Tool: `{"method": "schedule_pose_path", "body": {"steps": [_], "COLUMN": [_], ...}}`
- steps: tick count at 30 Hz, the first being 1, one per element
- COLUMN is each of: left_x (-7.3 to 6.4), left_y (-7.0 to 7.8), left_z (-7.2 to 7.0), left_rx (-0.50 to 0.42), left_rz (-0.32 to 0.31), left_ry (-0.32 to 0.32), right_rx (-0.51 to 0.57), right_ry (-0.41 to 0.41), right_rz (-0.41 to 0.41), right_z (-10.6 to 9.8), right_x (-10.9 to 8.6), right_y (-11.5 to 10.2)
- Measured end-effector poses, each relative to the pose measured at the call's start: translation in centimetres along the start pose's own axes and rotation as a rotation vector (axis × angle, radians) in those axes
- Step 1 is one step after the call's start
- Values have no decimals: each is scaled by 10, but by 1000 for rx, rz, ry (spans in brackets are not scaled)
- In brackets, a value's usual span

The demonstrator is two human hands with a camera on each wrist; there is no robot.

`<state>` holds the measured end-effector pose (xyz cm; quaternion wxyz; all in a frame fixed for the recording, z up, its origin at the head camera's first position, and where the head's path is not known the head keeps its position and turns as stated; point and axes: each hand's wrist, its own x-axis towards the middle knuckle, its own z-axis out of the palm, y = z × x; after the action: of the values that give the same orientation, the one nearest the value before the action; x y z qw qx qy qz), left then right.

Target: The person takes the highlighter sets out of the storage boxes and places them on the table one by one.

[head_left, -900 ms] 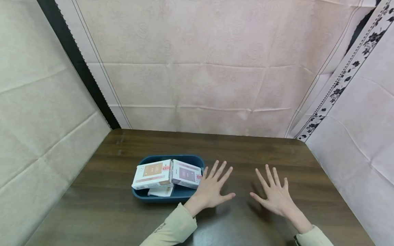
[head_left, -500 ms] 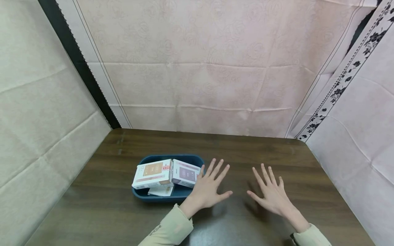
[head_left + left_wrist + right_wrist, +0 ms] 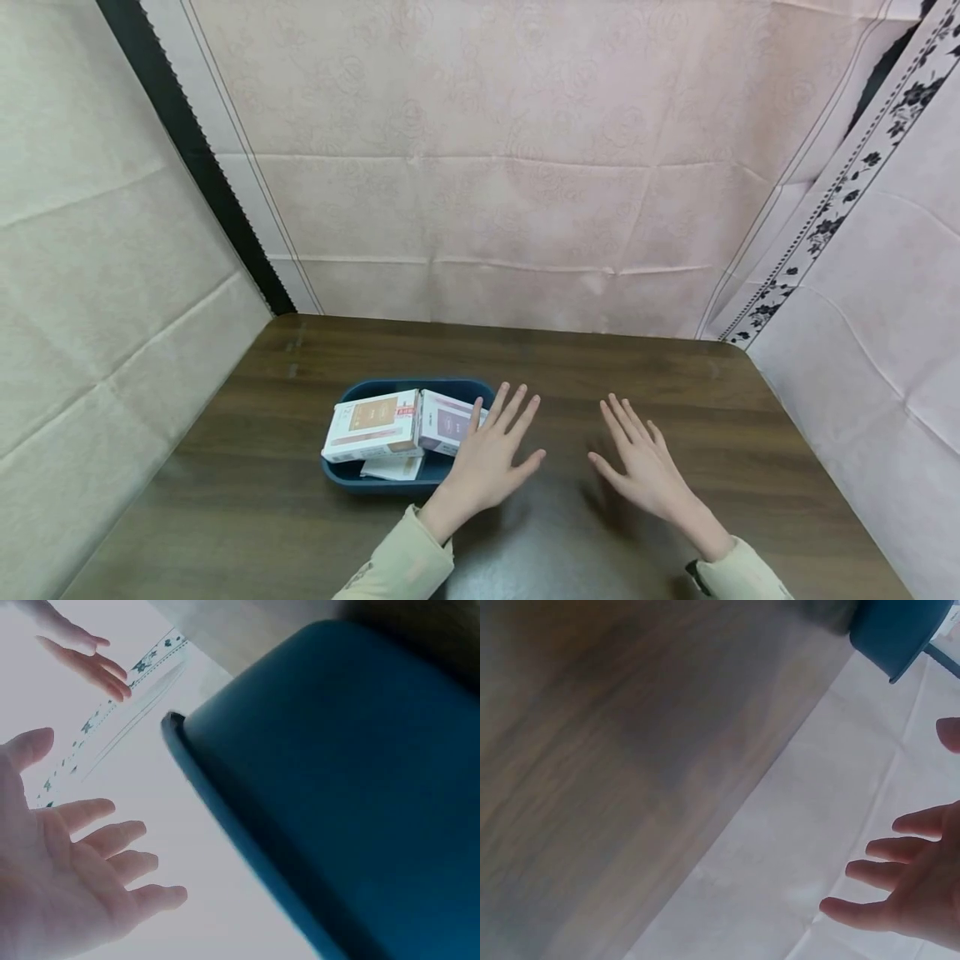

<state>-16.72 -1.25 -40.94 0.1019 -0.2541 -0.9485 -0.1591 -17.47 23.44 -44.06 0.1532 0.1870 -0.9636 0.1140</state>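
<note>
Head view: left grip [image 3: 483,467] and right grip [image 3: 648,473] hovered, fingers extended, empty, the left beside the tray [image 3: 382,487] of white boxes [image 3: 371,423]. Left wrist: tray and fingers stood apart. Right wrist: tray well off. Handling seemed unbegun; lifting boxes called for reaching in.

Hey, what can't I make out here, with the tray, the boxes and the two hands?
Head view: right end of the purple-labelled box, behind the left hand.
Head view: rest of the white thing, under the tan-labelled box.
Head view: fine print on both boxes, too small.
Left wrist view: contents of the tray, behind its wall.
Right wrist view: rest of the right hand, cut off by the right edge.
</note>
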Motion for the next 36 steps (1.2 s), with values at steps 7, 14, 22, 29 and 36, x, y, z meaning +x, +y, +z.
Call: {"method": "schedule_pose_path", "body": {"steps": [7, 14, 22, 29, 36], "left_x": [-9, -18, -27, -38, -50], "left_y": [-6, -15, -30, -46, -66], "left_z": [-14, -26, -39, -51, -66], "left_rx": [-48, -87, -102, -109, -75], "left_rz": [-57, -87, -132, -142, -121], "left_ry": [52, 176, 291, 392, 512], "right_rx": [67, 105, 154, 235, 280], "right_ry": [52, 69, 82, 57, 15], "right_rz": [-50, -102, -161, -189, -182], "right_z": [3, 3, 4, 7, 7], "right_x": [10, 16, 27, 34, 42], "right_y": [-11, -19, -31, -42, -53]}}
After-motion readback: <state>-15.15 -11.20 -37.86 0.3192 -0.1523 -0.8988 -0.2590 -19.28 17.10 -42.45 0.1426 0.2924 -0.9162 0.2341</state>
